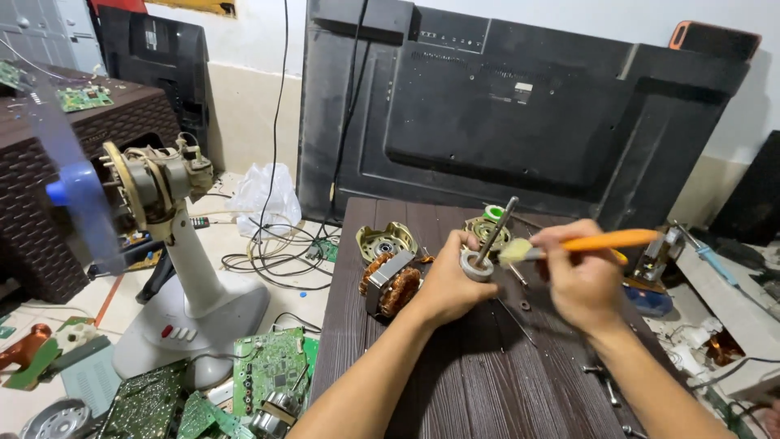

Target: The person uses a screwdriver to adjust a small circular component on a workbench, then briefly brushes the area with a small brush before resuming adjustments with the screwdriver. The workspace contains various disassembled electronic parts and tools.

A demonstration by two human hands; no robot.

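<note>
My left hand (447, 284) grips a small motor rotor (477, 264) by its round grey body, its steel shaft (497, 229) pointing up and away. My right hand (578, 280) holds an orange-handled brush (605, 241), its pale bristle head (513, 252) touching the rotor beside the shaft. Both hands hover over a dark wooden table (479, 382). Just left of my left hand lies the motor stator (390, 283) with copper windings. A metal end cover (384, 240) sits behind it, and another (486, 230) lies past the rotor.
A large black television back panel (520, 106) leans against the wall behind the table. A stripped white pedestal fan (175, 244) stands on the floor at left among green circuit boards (268, 370) and cables. A soldering iron (715, 262) and loose screws lie at right.
</note>
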